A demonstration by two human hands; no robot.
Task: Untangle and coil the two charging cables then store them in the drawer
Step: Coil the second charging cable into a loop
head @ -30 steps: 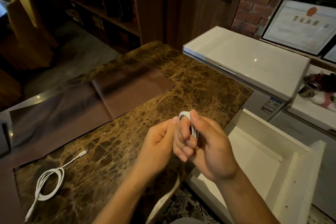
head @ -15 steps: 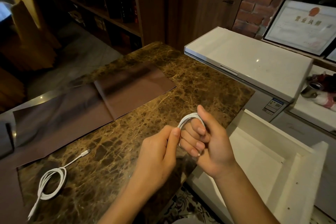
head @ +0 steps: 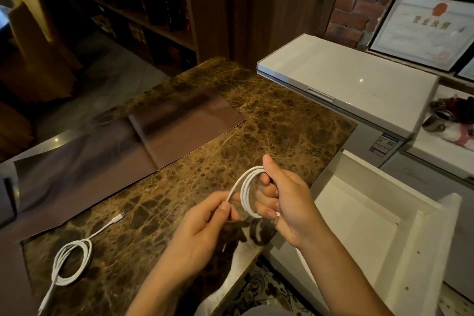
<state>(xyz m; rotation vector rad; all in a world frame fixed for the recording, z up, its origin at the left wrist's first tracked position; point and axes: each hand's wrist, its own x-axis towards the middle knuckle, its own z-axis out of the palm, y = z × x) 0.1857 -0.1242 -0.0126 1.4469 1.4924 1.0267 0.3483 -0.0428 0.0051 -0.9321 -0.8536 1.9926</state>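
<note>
Dim room; brown marble counter fills the centre of the frame, with dark shelves at upper left.

- The held cable is carried above the counter's near edge, at centre. Its loops are hooked over the curled fingers of the right hand, and the thumb is pressed on top of them.
- The free strand is pinched between thumb and forefinger of the left hand.
- Risk: the coil is judged unsecured. If the thumb is eased before the tail is wound in, the loops are likely to spring open.
- Risk: if the strand is pulled too tight by the left hand, the loops may be dragged off the fingers.
- The second cable lies at lower left, well apart from both hands. It is loosely coiled with two long tails trailing. The coil could fall slack or a tail could catch when it is lifted.
- The drawer stands open at lower right, just beside the right hand. Nothing is seen inside it, and nothing is seen between hand and drawer.
- Around: a brown mat lies on the counter at centre left. A white cabinet lid is beyond the drawer, a framed certificate at upper right and a metal cup at right edge. None is in the path.
</note>
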